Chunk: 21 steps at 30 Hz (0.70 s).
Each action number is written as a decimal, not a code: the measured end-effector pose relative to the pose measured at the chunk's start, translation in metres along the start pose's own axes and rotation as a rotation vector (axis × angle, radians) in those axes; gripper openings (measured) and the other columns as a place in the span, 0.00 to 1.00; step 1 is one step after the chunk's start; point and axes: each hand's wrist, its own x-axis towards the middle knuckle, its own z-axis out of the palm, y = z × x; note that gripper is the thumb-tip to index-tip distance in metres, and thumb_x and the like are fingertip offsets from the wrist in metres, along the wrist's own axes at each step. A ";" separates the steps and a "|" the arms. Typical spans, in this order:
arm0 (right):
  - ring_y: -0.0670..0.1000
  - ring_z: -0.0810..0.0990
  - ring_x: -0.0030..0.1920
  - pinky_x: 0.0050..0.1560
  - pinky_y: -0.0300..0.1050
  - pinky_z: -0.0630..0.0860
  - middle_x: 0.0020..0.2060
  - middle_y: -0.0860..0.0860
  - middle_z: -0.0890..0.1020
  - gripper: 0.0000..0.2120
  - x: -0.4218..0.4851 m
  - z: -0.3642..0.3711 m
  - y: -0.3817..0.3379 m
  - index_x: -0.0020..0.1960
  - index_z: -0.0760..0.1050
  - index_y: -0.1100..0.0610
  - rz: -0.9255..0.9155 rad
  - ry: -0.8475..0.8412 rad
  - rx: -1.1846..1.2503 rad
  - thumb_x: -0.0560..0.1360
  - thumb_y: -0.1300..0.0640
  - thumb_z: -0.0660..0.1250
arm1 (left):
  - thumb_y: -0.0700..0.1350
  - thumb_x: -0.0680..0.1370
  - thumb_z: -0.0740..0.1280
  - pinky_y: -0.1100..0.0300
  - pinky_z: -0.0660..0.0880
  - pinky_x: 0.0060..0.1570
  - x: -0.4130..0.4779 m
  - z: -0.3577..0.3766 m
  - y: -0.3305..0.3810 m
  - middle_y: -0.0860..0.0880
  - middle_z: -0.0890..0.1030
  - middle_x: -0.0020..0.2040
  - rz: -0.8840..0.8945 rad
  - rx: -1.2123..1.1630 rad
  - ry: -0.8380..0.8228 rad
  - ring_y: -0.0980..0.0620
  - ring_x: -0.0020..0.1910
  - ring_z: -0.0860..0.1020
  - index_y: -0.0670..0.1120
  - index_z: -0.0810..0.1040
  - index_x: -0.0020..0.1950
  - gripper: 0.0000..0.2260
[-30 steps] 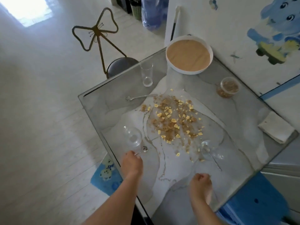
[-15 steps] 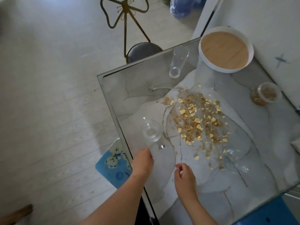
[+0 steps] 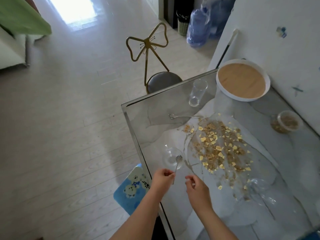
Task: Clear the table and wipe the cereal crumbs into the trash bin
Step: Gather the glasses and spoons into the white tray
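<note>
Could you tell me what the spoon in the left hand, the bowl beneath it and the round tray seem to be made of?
Spoon: polished metal, probably steel, judging by its grey shine. Bowl: clear glass, possibly plastic; the table shows through it. Tray: glossy white rim, plastic or ceramic, around a matte, wood-looking base.

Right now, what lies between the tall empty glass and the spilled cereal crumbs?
A spoon lies flat between the tall glass and the cereal crumbs; the head view shows nothing else there.
</note>
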 end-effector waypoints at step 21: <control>0.46 0.82 0.41 0.40 0.36 0.75 0.42 0.47 0.83 0.08 -0.005 0.001 0.020 0.49 0.77 0.50 0.106 -0.084 0.107 0.81 0.57 0.60 | 0.53 0.78 0.66 0.53 0.79 0.47 0.042 -0.012 -0.010 0.46 0.82 0.45 -0.174 -0.003 0.173 0.50 0.40 0.80 0.47 0.75 0.50 0.10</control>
